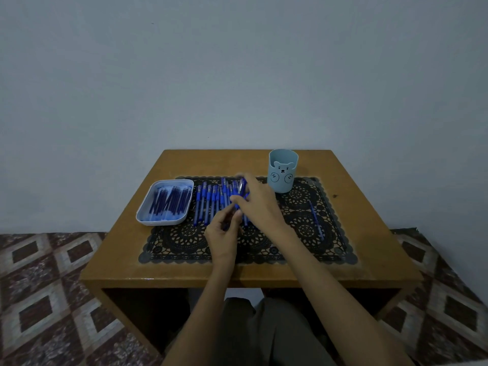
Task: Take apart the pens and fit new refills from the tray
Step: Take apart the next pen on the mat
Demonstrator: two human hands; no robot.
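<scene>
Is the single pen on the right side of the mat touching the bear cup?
Apart. The head view shows bare black mat between the pen and the cup.

On the table [369, 247], the tray [142, 215] lies left of the pens [208, 202], the cup [283, 173] behind-right.

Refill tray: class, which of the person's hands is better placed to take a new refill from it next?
Probably the left. The left hand sits nearer the refill tray, though it seems to hold a pen; the right hand reaches over the row of pens, farther off.
</scene>
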